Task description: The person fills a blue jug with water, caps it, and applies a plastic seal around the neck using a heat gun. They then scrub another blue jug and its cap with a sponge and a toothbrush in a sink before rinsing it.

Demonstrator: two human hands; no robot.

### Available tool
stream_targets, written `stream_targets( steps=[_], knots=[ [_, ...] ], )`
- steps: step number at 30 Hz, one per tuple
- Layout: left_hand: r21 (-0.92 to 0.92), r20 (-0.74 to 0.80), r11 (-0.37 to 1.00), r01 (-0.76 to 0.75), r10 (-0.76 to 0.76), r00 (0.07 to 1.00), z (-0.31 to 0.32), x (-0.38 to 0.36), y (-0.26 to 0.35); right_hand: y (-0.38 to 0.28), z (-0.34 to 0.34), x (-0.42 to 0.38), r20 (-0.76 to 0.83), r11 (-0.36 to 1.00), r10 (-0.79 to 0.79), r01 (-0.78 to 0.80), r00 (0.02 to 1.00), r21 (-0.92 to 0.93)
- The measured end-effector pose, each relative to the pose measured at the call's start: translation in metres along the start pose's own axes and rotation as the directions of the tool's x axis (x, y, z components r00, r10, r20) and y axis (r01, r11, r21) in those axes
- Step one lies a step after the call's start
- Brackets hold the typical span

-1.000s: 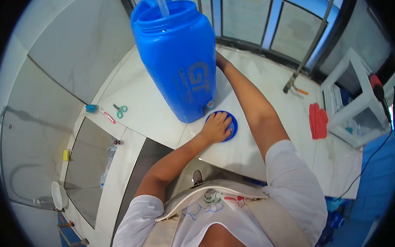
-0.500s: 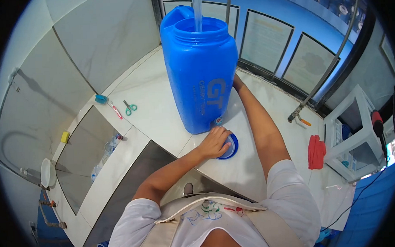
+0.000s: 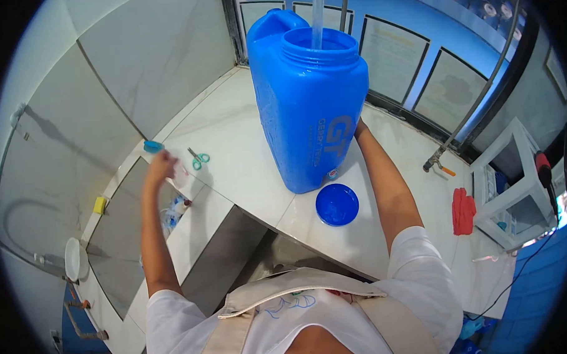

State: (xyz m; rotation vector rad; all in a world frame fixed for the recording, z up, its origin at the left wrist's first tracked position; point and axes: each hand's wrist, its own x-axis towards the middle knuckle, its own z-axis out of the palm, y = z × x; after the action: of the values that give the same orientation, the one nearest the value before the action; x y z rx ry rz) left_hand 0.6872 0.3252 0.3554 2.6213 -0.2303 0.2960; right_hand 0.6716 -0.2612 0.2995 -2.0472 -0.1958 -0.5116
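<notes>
A large blue water jug [image 3: 309, 120] stands upright on the counter, its wide mouth uncapped and a clear tube or stream of water [image 3: 317, 20] coming down into it. My right hand [image 3: 360, 128] is at the jug's right side, its fingers hidden behind it. The round blue lid [image 3: 337, 205] lies on the counter in front of the jug. Over at the left, my left hand [image 3: 162, 166] is smeared by motion above a pinkish-white toothbrush [image 3: 180, 175], beside the blue brush [image 3: 152, 146] and the green-handled scissors [image 3: 199, 159].
A basin opening [image 3: 120, 232] with plastic bottles [image 3: 172, 213] is at the left, with a yellow sponge [image 3: 99, 205] on its edge. On the right are a tap [image 3: 438, 164], a red cloth [image 3: 463, 211] and a white cabinet [image 3: 505, 188]. A glass partition runs along the back.
My left hand has let go of the blue lid and swung left toward the toothbrush. My right hand stays by the jug. The whole view has shifted slightly.
</notes>
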Motion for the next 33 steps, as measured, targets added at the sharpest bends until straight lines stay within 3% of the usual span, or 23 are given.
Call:
stream_targets(
  steps=[1,2,3,4,5,6,7,9,10,11,13,19,21,22,23,24,26,27,29,30,31,32,33],
  knots=[
    [-0.422,0.138,0.876,0.235,-0.194,0.971,-0.032,0.008,0.001,0.003,-0.001,-0.002,-0.007,1.000,0.007,-0.007,1.000,-0.015],
    [-0.424,-0.015,0.892,0.159,-0.182,0.983,-0.050,0.022,-0.033,-0.001,-0.002,-0.006,-0.015,0.999,0.013,-0.014,1.000,-0.029],
    [-0.107,-0.195,0.986,0.129,-0.148,0.970,-0.068,0.044,-0.091,-0.002,-0.002,-0.008,-0.025,0.999,0.018,-0.019,1.000,-0.045],
    [-0.035,-0.331,0.995,0.096,-0.102,0.938,-0.085,0.064,-0.164,-0.001,-0.001,-0.011,-0.035,0.998,0.020,-0.022,0.999,-0.054],
    [-0.379,-0.277,0.900,0.214,-0.331,0.902,-0.115,0.050,-0.169,-0.001,-0.001,-0.012,-0.047,0.997,0.026,-0.029,0.999,-0.068],
    [-0.559,-0.330,0.806,0.196,-0.434,0.838,-0.129,0.064,-0.231,0.002,-0.004,-0.016,-0.064,0.996,0.034,-0.039,0.997,-0.084],
    [-0.541,-0.252,0.779,0.316,-0.509,0.823,-0.158,0.061,-0.253,-0.001,-0.003,-0.020,-0.074,0.994,0.043,-0.050,0.996,-0.095],
    [-0.733,-0.167,0.622,0.277,-0.559,0.812,-0.191,0.064,-0.312,0.002,-0.004,-0.025,-0.100,0.990,0.060,-0.072,0.993,-0.120],
    [-0.832,-0.129,0.502,0.237,-0.590,0.797,-0.200,0.066,-0.325,0.002,-0.003,-0.028,-0.110,0.988,0.066,-0.080,0.992,-0.131],
    [-0.836,-0.123,0.496,0.235,-0.586,0.801,-0.200,0.069,-0.327,0.003,-0.003,-0.030,-0.116,0.986,0.072,-0.089,0.991,-0.142],
    [-0.923,-0.223,0.366,0.116,-0.757,0.614,-0.199,0.063,-0.321,0.001,-0.001,-0.035,-0.129,0.982,0.083,-0.103,0.988,-0.161],
    [-0.881,-0.111,0.430,0.195,-0.590,0.800,-0.189,0.088,-0.369,0.001,0.000,-0.045,-0.149,0.970,0.099,-0.129,0.984,-0.205],
    [-0.903,-0.091,0.343,0.258,-0.741,0.665,-0.175,0.108,-0.380,0.001,0.001,-0.046,-0.153,0.968,0.098,-0.130,0.983,-0.215],
    [-0.902,-0.088,0.338,0.270,-0.754,0.651,-0.169,0.111,-0.379,0.001,0.000,-0.047,-0.152,0.966,0.096,-0.129,0.984,-0.223],
    [-0.146,-0.307,0.807,0.572,-0.586,0.749,-0.162,0.113,-0.375,0.003,0.001,-0.048,-0.150,0.965,0.097,-0.129,0.984,-0.227],
    [0.739,-0.249,0.529,0.417,-0.360,0.899,-0.155,0.109,-0.372,0.005,-0.001,-0.048,-0.150,0.964,0.091,-0.125,0.984,-0.235],
    [0.774,-0.371,0.471,0.424,-0.205,0.906,-0.146,0.096,-0.378,0.007,-0.002,-0.045,-0.143,0.963,0.078,-0.112,0.987,-0.244],
    [0.217,-0.617,0.793,0.569,-0.340,0.710,-0.143,0.103,-0.400,0.006,-0.003,-0.043,-0.141,0.963,0.077,-0.111,0.987,-0.246],
    [-0.420,-0.578,0.771,0.479,-0.634,0.514,-0.142,0.091,-0.370,0.008,-0.005,-0.039,-0.140,0.962,0.063,-0.097,0.988,-0.254],
    [-0.413,-0.570,0.770,0.487,-0.635,0.521,-0.140,0.088,-0.367,0.009,-0.005,-0.039,-0.142,0.962,0.048,-0.084,0.989,-0.259],
    [-0.649,-0.496,0.709,0.277,-0.670,0.552,-0.132,0.090,-0.365,0.009,-0.004,-0.038,-0.142,0.962,0.039,-0.075,0.989,-0.261],
    [-0.828,-0.416,0.557,0.060,-0.684,0.600,-0.123,0.092,-0.357,0.010,-0.006,-0.036,-0.145,0.963,0.031,-0.068,0.989,-0.261],
    [-0.836,-0.334,0.542,0.087,-0.628,0.703,-0.115,0.089,-0.319,0.015,-0.004,-0.036,-0.145,0.965,0.025,-0.062,0.989,-0.256]
  ],
)
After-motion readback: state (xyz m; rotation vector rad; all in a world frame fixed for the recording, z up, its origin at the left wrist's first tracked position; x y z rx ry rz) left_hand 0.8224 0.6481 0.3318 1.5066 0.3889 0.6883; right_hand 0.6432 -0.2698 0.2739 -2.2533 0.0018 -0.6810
